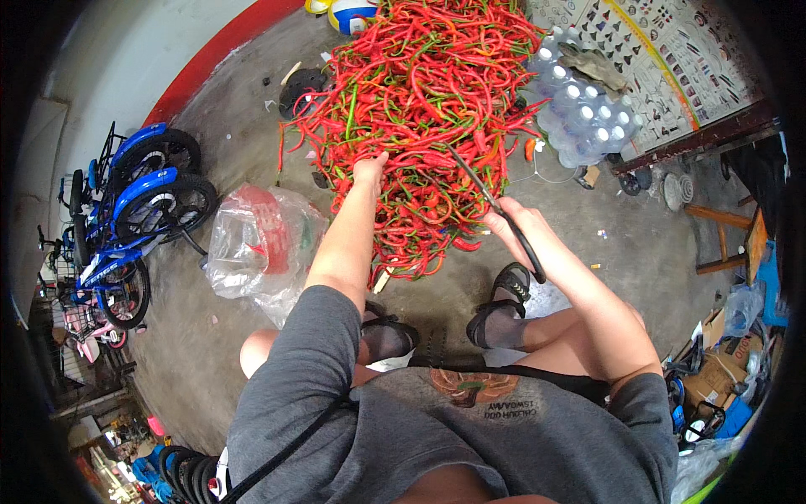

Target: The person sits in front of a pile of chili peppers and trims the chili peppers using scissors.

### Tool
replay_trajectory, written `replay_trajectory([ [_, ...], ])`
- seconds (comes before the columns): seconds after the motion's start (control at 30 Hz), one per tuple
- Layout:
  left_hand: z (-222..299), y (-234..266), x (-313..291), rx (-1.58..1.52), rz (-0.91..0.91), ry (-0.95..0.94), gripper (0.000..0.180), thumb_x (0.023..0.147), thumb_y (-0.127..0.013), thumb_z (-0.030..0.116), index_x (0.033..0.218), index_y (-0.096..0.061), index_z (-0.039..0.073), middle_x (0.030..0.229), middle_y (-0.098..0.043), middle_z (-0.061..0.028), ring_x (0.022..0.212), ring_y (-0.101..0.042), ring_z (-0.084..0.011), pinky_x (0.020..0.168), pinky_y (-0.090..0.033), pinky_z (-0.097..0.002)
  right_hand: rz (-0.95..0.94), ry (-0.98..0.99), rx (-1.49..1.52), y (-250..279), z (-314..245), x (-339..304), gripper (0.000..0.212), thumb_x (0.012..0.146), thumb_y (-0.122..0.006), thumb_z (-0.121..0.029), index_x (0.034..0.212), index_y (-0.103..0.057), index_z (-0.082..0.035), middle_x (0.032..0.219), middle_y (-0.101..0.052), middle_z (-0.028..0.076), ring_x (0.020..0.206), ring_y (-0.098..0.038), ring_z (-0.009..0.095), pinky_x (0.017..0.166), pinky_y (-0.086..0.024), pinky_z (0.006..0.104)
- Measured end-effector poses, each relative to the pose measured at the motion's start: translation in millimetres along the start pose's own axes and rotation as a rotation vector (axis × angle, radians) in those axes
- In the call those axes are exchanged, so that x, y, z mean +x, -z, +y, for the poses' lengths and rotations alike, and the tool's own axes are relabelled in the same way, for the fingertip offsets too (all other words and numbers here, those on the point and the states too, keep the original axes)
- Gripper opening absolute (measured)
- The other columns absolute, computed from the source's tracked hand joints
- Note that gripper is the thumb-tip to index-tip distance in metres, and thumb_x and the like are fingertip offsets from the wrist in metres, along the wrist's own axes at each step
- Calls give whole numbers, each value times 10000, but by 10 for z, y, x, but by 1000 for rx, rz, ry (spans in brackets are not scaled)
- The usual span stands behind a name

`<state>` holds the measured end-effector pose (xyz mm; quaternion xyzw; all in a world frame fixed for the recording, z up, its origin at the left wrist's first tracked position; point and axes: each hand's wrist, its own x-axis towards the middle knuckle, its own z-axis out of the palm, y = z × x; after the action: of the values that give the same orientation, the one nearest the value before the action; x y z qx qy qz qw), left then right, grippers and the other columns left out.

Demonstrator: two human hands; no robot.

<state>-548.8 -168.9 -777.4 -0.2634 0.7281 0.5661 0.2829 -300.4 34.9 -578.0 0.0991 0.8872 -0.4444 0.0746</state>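
A large heap of long red chili peppers (428, 92), some with green stems or green skin, lies on the floor in front of me. At the heap's near left side my left hand (369, 171) is closed with its fingertips among the peppers, seemingly on a red chili pepper; the fingers are partly hidden. My right hand (514, 231) grips a pair of dark scissors (480, 186) at the heap's near right edge. The blades point up and left over the peppers. The black handle loop curves below my palm.
A clear plastic bag (264, 239) lies left of the heap, near blue bicycles (138, 202). Shrink-wrapped bottles (583, 109) stand to the right beside a printed board (663, 59). A wooden stool (726, 239) and cardboard (714, 378) are farther right. My sandalled feet (504, 307) flank the heap's near end.
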Motion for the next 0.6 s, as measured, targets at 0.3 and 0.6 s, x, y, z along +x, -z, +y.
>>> replay_trajectory([
  [0.3, 14, 222, -913, -589, -374, -180, 86, 876, -496, 58, 918, -538, -4, 752, -592, -81, 614, -566, -162, 536, -470, -271, -157, -46, -55, 12, -9, -75, 552, 867, -496, -502, 1025, -494, 27, 927, -589, 269, 917, -578, 406, 778, -447, 442],
  [0.6, -98, 548, -1978, -431, -394, -301, 115, 921, -508, 176, 983, -552, 89, 573, -338, 76, 428, -232, -25, 389, -184, -174, -353, -67, 11, -147, -256, -109, 611, 881, -403, -575, 992, -536, 10, 900, -598, 233, 894, -595, 368, 773, -451, 427],
])
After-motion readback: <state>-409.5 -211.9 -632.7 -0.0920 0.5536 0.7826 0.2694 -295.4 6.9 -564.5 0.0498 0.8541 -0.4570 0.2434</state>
